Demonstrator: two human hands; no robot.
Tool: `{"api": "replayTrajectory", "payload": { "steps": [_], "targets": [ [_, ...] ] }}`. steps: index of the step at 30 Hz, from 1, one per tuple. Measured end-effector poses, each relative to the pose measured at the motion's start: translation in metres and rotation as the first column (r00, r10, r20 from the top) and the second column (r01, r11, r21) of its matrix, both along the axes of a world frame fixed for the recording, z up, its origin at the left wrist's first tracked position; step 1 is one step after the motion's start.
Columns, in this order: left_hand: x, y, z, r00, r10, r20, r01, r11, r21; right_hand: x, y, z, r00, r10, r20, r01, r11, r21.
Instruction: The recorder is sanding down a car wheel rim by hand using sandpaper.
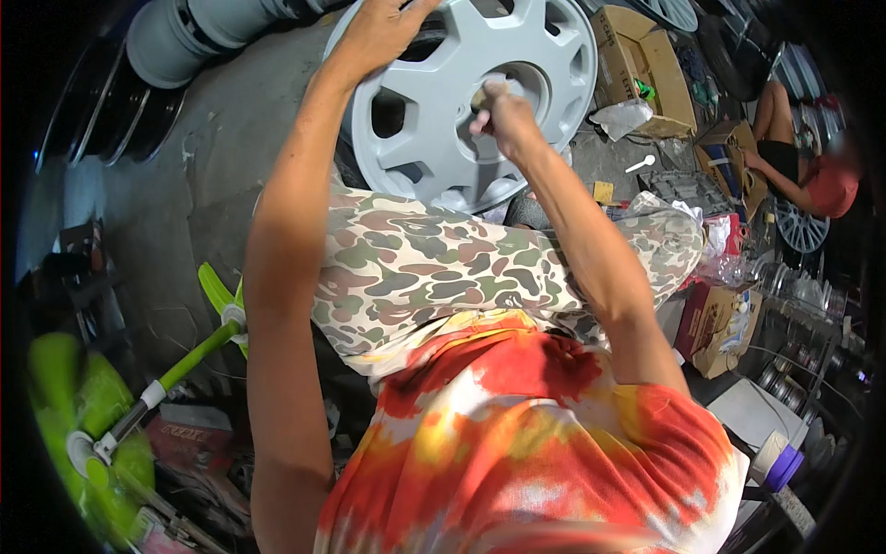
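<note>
A grey-coated car wheel rim [436,149] with broad spokes stands tilted before my knees, its face towards me. My left hand [384,31] lies on the rim's upper left part; the top edge of the picture cuts off some of its fingers. At the recessed hub [533,76], my right hand [511,119] pinches a small yellowish-brown piece [480,98], perhaps sandpaper, against or just over the centre. Blur hides the exact contact.
More grey wheels [158,48] lie at upper left. A green-bladed fan [86,443] stands at lower left, its blades blurred. Right of the wheel are an open cardboard box [668,90] and a white plastic spoon [640,164]. Another person [827,183] sits at far right.
</note>
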State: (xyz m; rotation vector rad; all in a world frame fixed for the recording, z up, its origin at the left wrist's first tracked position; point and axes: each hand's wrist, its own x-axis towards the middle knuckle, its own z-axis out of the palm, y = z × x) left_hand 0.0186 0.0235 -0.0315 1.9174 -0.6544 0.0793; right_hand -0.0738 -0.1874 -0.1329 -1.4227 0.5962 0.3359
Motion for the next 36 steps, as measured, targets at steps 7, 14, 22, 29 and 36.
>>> {"api": "replayTrajectory", "payload": {
  "steps": [7,14,22,29,36],
  "targets": [
    [0.007,-0.007,-0.003,0.996,-0.011,0.086,0.011,1.0,-0.001,0.004,-0.01,-0.005,0.827,-0.561,-0.046,0.545,0.778,0.313],
    [0.022,0.007,-0.014,0.978,0.101,0.18,-0.098,0.995,-0.023,-0.022,-0.063,0.014,0.544,0.834,0.094,-0.393,0.352,-0.849],
    [0.035,0.02,-0.016,0.961,0.272,0.046,-0.273,0.962,0.025,-0.035,-0.206,-0.007,0.888,0.398,0.229,0.049,0.413,-0.909],
    [0.031,0.021,-0.004,0.931,0.365,-0.005,-0.362,0.924,0.122,-0.029,-0.128,-0.036,0.87,0.361,0.336,0.18,0.402,-0.898],
    [0.03,0.039,-0.008,0.907,0.406,0.113,-0.422,0.873,0.245,0.005,-0.162,-0.06,0.975,0.158,0.157,0.033,0.591,-0.806]
  ]
}}
